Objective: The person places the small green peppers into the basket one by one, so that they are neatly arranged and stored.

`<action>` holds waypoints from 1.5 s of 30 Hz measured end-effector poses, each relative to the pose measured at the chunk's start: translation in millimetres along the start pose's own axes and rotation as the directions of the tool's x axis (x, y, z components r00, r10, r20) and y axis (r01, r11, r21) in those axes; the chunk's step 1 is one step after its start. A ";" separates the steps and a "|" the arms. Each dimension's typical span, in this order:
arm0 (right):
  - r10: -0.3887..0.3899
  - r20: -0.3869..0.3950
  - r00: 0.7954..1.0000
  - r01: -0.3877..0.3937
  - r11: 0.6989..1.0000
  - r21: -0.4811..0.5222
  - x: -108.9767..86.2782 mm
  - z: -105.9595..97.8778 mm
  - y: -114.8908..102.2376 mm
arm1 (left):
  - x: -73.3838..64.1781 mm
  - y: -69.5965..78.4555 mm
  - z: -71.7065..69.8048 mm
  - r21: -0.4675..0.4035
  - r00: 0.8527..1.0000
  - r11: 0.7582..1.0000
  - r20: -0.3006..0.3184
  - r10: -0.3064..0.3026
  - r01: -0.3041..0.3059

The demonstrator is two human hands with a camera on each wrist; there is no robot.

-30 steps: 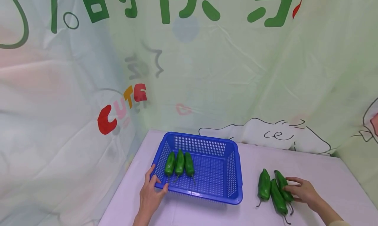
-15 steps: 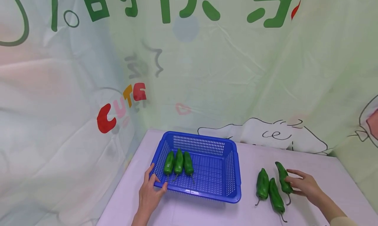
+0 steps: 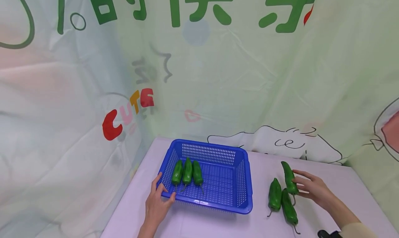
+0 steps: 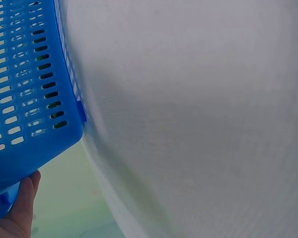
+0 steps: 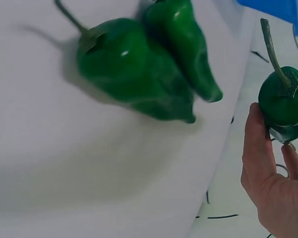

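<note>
My left hand [image 3: 156,204] grips the near left corner of a blue plastic basket [image 3: 215,208], thumb at the front rim and fingers along the left side. Three green peppers [image 3: 187,174] lie side by side in the basket's left part, stems toward me. To the right, my right hand [image 3: 315,189] holds a green pepper [image 3: 288,178] between thumb and fingers, its stem hanging down. In the right wrist view this held pepper [image 5: 286,99] is up off the table. Two more green peppers [image 3: 274,195] rest close together on the table just left of that hand.
A pale cloth covers the table [image 3: 240,227]. Printed curtains [image 3: 199,75] hang behind it and along the left side. At the bottom edge, a black object [image 3: 326,234] shows beside the right forearm.
My right hand has lifted one pepper away from the other two and moved it up and slightly left. My left hand stays on the basket corner.
</note>
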State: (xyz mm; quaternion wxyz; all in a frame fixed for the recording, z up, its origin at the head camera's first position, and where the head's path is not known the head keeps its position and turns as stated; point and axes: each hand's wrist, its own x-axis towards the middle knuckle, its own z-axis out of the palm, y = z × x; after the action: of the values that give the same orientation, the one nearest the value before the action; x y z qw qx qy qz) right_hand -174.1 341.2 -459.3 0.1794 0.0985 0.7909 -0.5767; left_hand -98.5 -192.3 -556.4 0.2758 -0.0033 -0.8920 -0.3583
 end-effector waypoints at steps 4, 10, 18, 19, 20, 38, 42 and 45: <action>-0.023 0.031 0.999 0.023 1.000 0.000 -0.3 8.4 -10.0 | 0.2 -1.3 0.0 0.004 1.000 1.000 0.003 0.005 -0.005; -0.047 0.082 0.996 0.045 0.999 0.026 2.3 22.5 -24.3 | -0.1 -1.8 0.3 0.005 1.000 1.000 0.003 -0.002 0.002; -0.081 0.111 0.990 0.078 0.996 0.031 3.6 49.9 -46.3 | 0.0 -0.2 -0.3 -0.001 1.000 1.000 0.011 -0.007 0.007; -0.082 0.116 0.990 0.079 0.996 0.034 4.6 53.5 -49.0 | 0.2 -0.2 -0.3 0.000 1.000 1.000 0.011 -0.006 0.006; -0.082 0.118 0.990 0.079 0.996 0.037 5.6 57.3 -51.9 | 0.3 -0.2 -0.4 0.001 1.000 1.000 0.010 -0.002 0.002; -0.131 0.201 0.971 0.106 0.986 0.130 20.7 126.4 -93.0 | -1.6 -1.6 4.2 0.013 1.000 1.000 -0.017 0.007 -0.007; -0.121 0.203 0.972 0.094 0.986 0.138 24.0 140.5 -100.6 | -0.6 -2.4 3.9 0.019 1.000 1.000 -0.023 0.019 -0.019; -0.120 0.207 0.971 0.090 0.985 0.150 26.8 152.3 -105.7 | -0.1 -2.4 3.2 0.023 0.999 0.999 -0.028 0.023 -0.023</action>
State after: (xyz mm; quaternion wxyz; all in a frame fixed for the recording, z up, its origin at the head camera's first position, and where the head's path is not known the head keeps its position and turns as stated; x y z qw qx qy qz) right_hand -211.1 162.1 -418.5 0.2260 0.0056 0.7287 -0.6465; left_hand -100.4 -192.0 -559.9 0.2924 -0.0055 -0.8919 -0.3451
